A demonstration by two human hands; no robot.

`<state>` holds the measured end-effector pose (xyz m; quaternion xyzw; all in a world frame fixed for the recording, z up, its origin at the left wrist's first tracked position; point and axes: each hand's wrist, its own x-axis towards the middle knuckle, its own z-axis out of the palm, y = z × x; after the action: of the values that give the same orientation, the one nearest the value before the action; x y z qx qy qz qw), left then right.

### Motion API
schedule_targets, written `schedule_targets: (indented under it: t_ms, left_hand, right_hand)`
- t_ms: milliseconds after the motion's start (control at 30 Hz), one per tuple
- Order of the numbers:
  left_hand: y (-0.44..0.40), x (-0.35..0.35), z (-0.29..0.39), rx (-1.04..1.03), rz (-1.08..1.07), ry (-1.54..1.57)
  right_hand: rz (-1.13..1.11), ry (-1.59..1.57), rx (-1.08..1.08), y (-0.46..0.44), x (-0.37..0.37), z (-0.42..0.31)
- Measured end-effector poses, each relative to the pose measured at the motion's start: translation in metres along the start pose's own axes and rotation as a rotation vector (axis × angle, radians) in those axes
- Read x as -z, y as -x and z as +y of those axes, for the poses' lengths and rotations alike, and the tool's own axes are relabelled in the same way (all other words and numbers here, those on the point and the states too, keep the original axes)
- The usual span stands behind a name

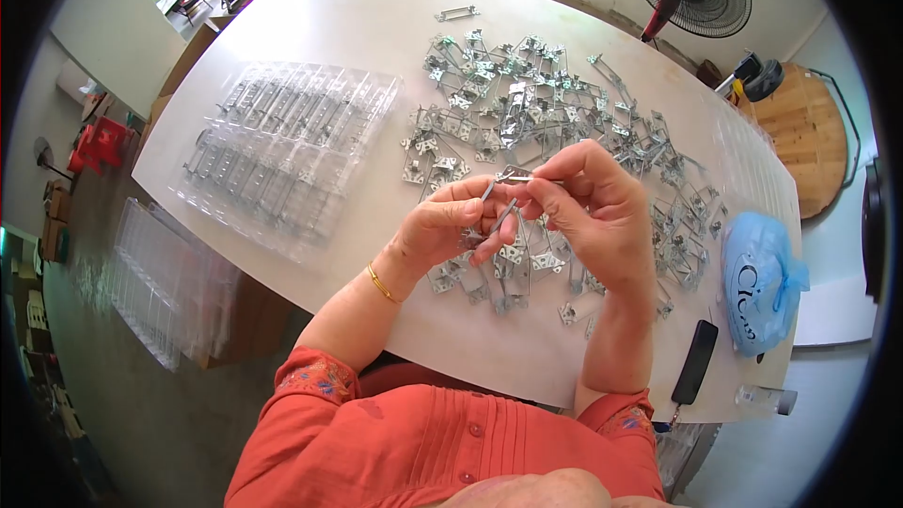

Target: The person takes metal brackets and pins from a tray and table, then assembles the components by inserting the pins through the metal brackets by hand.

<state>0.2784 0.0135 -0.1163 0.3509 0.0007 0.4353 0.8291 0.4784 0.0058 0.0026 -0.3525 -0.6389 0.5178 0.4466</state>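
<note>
My left hand [435, 226] is closed around a small silvery metal bracket with thin rods [505, 217], held over the near part of a loose pile. My right hand [598, 216] pinches the upper end of the same bracket between thumb and fingertips. Just beyond and below both hands lies a broad heap of similar metal brackets [527, 118], with flat punched plates and slim bars tangled together. The fingers cover part of the held piece, so its full shape is hidden.
Clear plastic trays [390, 99] hold rows of brackets on the table's left. A lone bracket [457, 13] lies at the far edge. On the right are a blue plastic bag [757, 287], a phone [696, 362] and a clear bottle [762, 399]. Stacked empty trays [155, 282] stand beside the table.
</note>
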Motion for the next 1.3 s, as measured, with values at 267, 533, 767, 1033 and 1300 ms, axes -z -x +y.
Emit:
schedule_targets:
  t_ms: [267, 533, 767, 1033, 1300]
  left_hand:
    - [0.002, 0.002, 0.004, -0.044, 0.037, 0.028]
    - [0.003, 0.005, -0.002, -0.095, 0.027, -0.014]
    - [0.0, -0.006, -0.005, -0.132, 0.096, -0.115]
    - [0.001, 0.005, -0.001, -0.059, 0.083, -0.127]
    - [0.004, 0.001, 0.0, -0.033, 0.012, -0.096]
  right_hand:
    - [0.102, 0.524, 0.31, -0.004, -0.009, 0.009]
    - [0.135, 0.707, 0.402, -0.001, -0.017, 0.009]
    - [0.096, 0.707, 0.214, 0.005, -0.018, -0.001]
    - [0.114, 0.575, 0.225, 0.007, 0.001, -0.019]
    - [-0.08, 0.447, 0.171, 0.0, 0.001, 0.002]
